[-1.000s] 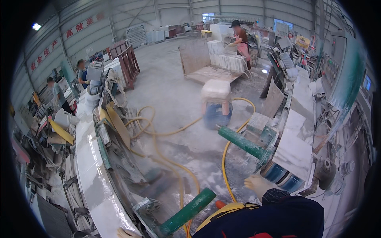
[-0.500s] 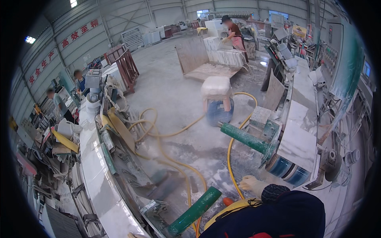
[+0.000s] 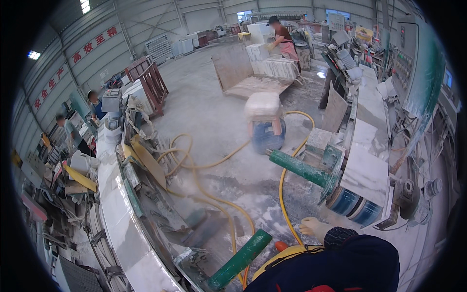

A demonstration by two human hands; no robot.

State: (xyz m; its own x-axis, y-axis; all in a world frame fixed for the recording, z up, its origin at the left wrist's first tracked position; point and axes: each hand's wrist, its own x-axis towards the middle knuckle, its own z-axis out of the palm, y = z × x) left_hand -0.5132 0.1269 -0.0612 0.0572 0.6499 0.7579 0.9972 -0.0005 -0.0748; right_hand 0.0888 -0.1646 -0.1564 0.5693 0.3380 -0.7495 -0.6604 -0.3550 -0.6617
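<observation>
My right hand, in a cream glove, hangs low over the floor with its fingers curled in and nothing visible in them. A dark patterned cuff and navy sleeve lead to it. A yellow hose runs on the floor just left of the hand. Close by are a small orange object and yellow clothing at my front. Below and to the left, a green cylinder juts out from a machine frame. My left hand is out of sight.
At right, another green cylinder juts from a bench with a stone slab. A wrapped stool and blue drum stand ahead. A long slab-covered bench lines the left. A co-worker handles slabs beyond; two people stand far left.
The view has shifted slightly. My right hand has moved a little to the right, fingers still curled. A bit of glove at the lower left edge has gone out of view.
</observation>
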